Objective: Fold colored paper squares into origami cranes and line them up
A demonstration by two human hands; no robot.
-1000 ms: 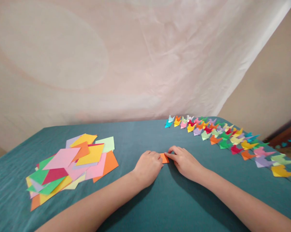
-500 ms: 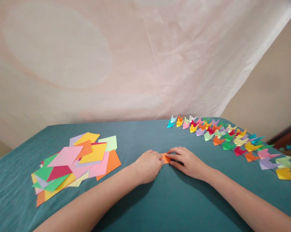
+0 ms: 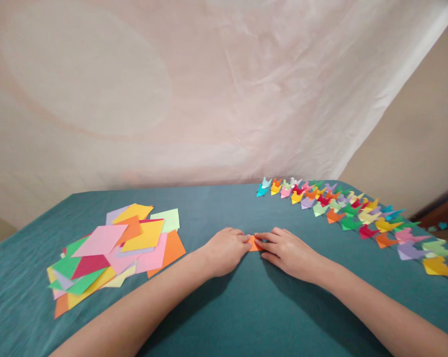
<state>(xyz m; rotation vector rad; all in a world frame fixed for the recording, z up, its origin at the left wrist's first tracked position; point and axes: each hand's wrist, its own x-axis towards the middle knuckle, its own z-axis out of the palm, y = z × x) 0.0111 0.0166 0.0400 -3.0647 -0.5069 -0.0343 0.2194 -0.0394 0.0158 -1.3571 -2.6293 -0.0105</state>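
Note:
A small folded piece of orange origami paper (image 3: 254, 245) lies on the teal cloth between my hands, partly covered by fingers. From the left, my left hand (image 3: 226, 252) is closed, its fingertips on the paper's left edge. My right hand (image 3: 288, 253) has its fingers bent and pressed onto the paper's right side, with the thumb tucked close by. The exact folds are too small to make out.
Loose coloured paper squares (image 3: 104, 246) lie in an overlapping pile at left. Rows of folded paper birds (image 3: 368, 216) stand along the right side. A pale hanging cloth (image 3: 209, 99) rises behind the teal-covered table (image 3: 212, 206).
My left hand has shifted slightly, and the fingers of both hands have moved a little on the orange paper. Both hands stay at it; the pile and birds stand as before.

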